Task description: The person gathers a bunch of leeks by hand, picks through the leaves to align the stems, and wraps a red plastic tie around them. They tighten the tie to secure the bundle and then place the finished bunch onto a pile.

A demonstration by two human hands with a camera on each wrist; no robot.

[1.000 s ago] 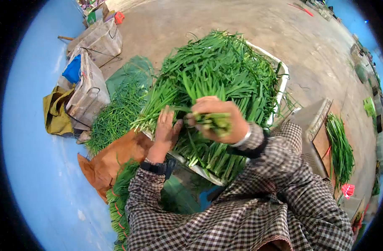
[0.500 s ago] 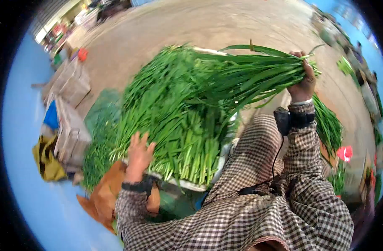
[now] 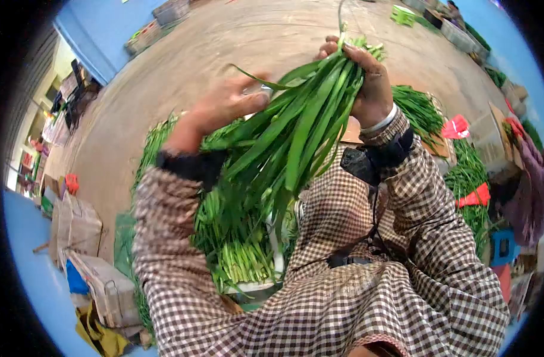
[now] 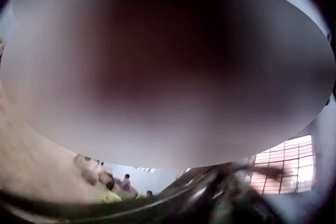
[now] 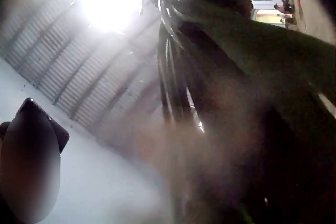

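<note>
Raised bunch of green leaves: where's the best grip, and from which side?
Grip the bunch at its stem end, where the stalks pack into one tight round bundle, the spot the right hand wraps. Come from the side, across the stalks, fingers round them. Further down, the leaves fan out loose and would likely slip or bend.

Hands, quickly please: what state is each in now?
Left hand: open, blurred, fingers against the bunch of greens.
Right hand: grips the bunch at its top.
</note>
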